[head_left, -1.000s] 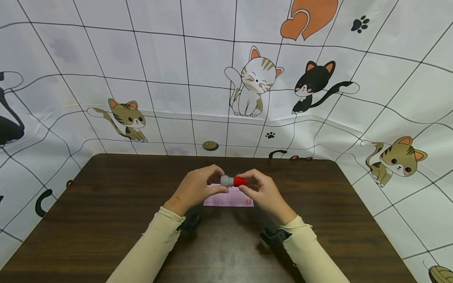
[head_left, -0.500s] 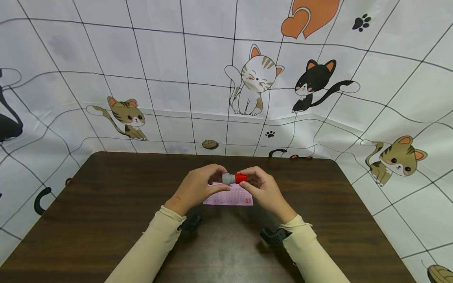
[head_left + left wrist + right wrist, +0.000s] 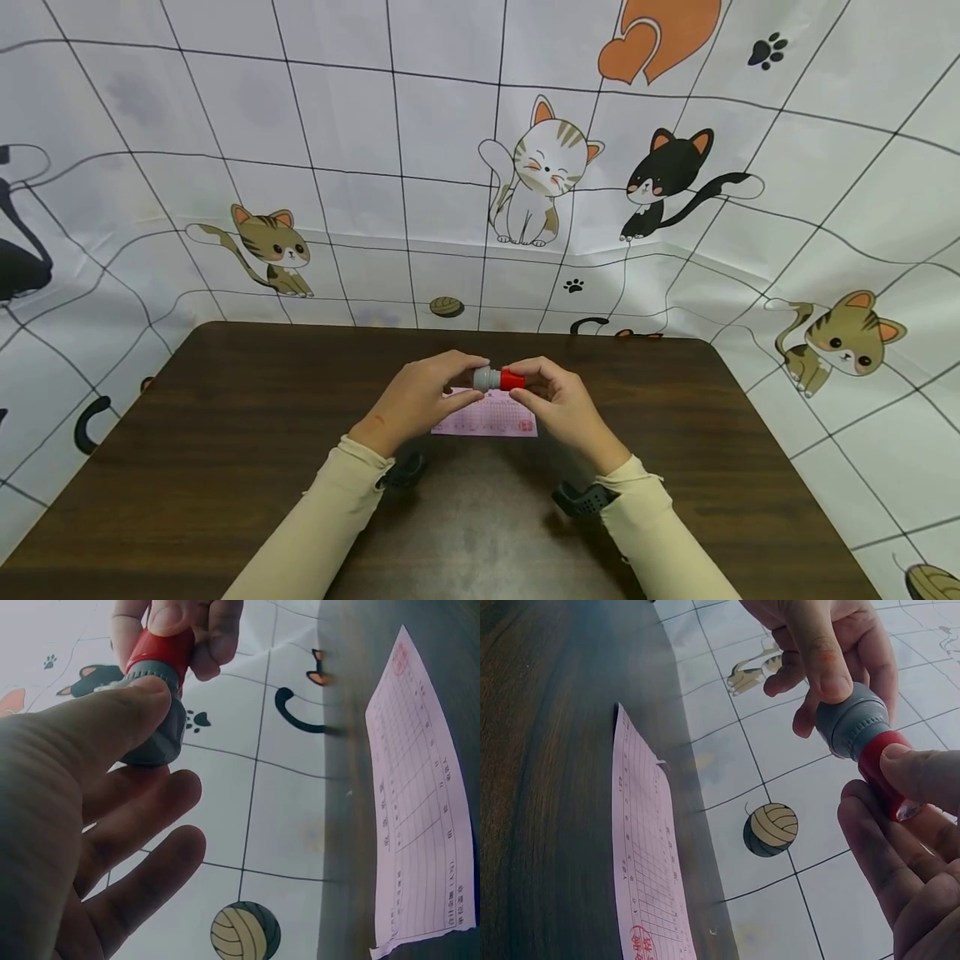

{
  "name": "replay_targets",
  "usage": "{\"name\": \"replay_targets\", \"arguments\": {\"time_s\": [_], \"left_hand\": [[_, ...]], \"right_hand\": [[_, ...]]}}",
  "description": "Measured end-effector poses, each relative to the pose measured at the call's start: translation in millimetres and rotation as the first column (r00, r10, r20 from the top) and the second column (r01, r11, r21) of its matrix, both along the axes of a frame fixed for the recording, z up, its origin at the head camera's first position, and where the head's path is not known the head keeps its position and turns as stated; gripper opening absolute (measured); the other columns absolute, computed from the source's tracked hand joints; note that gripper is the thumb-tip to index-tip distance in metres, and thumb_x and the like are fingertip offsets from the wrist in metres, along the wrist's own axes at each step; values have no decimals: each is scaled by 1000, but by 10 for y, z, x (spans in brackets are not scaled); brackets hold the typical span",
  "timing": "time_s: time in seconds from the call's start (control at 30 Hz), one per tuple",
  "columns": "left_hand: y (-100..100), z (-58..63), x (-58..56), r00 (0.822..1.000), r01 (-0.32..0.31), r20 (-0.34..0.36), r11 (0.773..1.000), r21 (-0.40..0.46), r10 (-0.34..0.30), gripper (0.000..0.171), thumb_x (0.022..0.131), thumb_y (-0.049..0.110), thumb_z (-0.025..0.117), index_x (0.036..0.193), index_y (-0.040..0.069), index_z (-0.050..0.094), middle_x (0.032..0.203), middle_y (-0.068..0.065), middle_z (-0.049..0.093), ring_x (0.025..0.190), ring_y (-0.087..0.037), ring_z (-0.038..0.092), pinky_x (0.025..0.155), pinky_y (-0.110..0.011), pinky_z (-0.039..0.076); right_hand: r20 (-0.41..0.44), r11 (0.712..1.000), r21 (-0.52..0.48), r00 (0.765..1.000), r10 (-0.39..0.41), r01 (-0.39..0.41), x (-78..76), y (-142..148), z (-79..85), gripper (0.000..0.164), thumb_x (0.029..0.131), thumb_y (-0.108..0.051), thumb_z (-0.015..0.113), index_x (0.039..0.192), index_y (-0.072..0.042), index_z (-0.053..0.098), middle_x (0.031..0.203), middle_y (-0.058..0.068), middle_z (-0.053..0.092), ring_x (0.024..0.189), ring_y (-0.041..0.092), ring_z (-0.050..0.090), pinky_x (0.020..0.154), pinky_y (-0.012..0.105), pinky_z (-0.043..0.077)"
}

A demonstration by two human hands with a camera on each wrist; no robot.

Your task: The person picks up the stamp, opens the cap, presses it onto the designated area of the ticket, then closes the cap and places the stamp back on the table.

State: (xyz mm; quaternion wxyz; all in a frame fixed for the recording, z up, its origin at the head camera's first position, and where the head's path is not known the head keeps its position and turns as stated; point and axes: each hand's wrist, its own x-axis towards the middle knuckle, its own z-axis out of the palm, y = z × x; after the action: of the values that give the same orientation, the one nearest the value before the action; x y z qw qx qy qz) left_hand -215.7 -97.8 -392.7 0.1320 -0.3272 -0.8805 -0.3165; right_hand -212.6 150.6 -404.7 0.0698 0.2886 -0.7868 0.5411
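A small stamp with a grey end (image 3: pixel 486 379) and a red body (image 3: pixel 512 380) is held level above the table by both hands. My left hand (image 3: pixel 423 390) pinches the grey end between thumb and fingers. In the left wrist view its thumb lies along the grey part (image 3: pixel 161 735), and the other fingers spread apart below. My right hand (image 3: pixel 557 402) grips the red part from the other side. The right wrist view shows a clear tip on the red body (image 3: pixel 885 769). Grey and red parts are joined. Beneath the hands lies a pink printed form (image 3: pixel 483 423) with a red seal mark.
The dark wooden table (image 3: pixel 247 467) spreads around the hands. Behind it hangs a white sheet (image 3: pixel 442 208) with grid lines and cartoon cats. A black wrist strap (image 3: pixel 585 500) sits on the right wrist, another strap (image 3: pixel 403 473) on the left.
The stamp has shifted slightly to the right, with the right hand still on its red part. The left fingertips have closed in further over the grey end. The pink form has stayed in place.
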Motion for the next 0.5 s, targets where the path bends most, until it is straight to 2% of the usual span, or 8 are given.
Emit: {"name": "replay_targets", "arguments": {"time_s": [0.17, 0.5], "left_hand": [[17, -25, 0, 999, -21, -29, 1000, -18, 21, 46, 88, 23, 85, 129, 13, 67, 121, -1, 71, 103, -16, 73, 93, -36, 59], [25, -29, 6, 997, -66, -33, 998, -11, 66, 44, 85, 28, 87, 122, 15, 68, 115, 2, 71, 96, -11, 71, 91, -32, 59]], "right_hand": [[-13, 1000, 1, 1000, -8, 8, -4, 1, -18, 29, 91, 2, 75, 119, -2, 69, 115, 16, 71, 96, 28, 73, 87, 33, 61], [-7, 1000, 3, 1000, -28, 28, -17, -20, -65, 29, 92, 1, 76, 119, -2, 68, 112, 16, 72, 95, 25, 73, 87, 34, 61]]}}
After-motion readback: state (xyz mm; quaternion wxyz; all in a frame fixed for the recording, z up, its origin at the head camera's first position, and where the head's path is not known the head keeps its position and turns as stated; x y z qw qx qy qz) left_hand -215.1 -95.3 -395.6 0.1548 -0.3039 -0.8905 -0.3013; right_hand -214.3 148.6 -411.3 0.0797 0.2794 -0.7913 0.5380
